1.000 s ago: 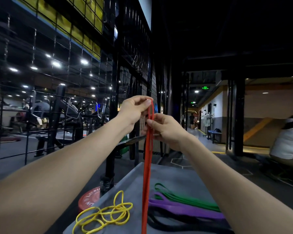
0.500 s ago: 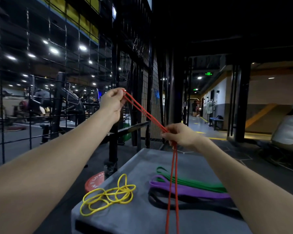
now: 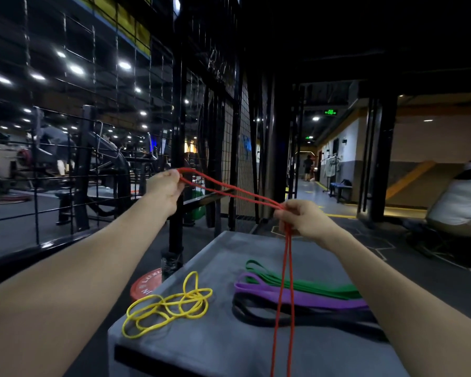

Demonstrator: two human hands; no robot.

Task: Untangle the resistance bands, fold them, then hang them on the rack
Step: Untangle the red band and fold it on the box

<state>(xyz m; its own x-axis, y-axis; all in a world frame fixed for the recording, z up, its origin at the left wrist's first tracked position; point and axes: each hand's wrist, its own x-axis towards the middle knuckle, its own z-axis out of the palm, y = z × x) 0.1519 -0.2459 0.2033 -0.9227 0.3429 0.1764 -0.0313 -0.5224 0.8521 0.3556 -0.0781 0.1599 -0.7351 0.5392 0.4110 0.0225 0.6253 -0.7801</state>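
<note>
1. Head view: both arms extended over a grey padded box [image 3: 223,349], hands raised above its far end.
2. Left hand [image 3: 165,187]: fingers curled, pinching the looped end of the red band [image 3: 229,190] between thumb and fingers. It sits higher and further left than the other hand.
3. Right hand [image 3: 303,217]: fingers curled round the same red band further along, gripping both strands together.
4. Red band path: two strands run taut from the left hand, down and right, to the right hand. From there both strands hang straight down in front of the box and leave the bottom edge of the frame.
5. Yellow band [image 3: 169,304]: thin, lying in a loose tangle of loops on the left part of the box top, near its left edge. No hand touches it.
6. Green band [image 3: 310,285], purple band [image 3: 310,296], black band [image 3: 297,318]: wide and flat, lying side by side on the right part of the box, green furthest, black nearest. The hanging red strands cross in front of them.
7. Red weight plate [image 3: 146,282] on the floor just left of the box, partly hidden by it.
8. Black wire-grid rack [image 3: 218,110] stands behind the box, beyond the hands. Can't tell whether any bands hang on it.
9. Seated person in a white top [image 3: 460,202] at far right, well apart from the box.
</note>
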